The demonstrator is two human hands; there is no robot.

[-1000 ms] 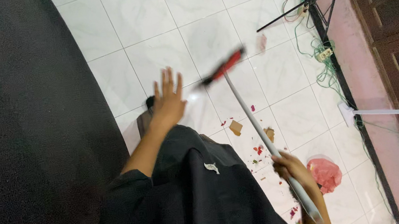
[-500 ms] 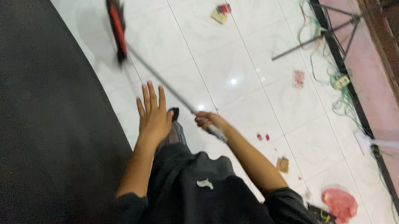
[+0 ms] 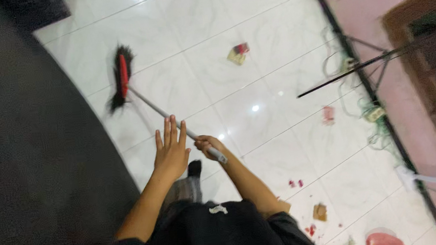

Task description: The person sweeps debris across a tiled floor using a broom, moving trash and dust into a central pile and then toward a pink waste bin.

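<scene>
Head view: right hand [image 3: 207, 145] grips slim metal broom [image 3: 141, 98] over glossy tiles [image 3: 256, 76].

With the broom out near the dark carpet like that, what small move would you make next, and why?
Probably draw the broom back across the white tiles toward the scraps. The right hand grips the handle; the left hand is open beside it. The bristles sit by the carpet edge, while the paper scraps and red bits lie rightward, unswept.
</scene>
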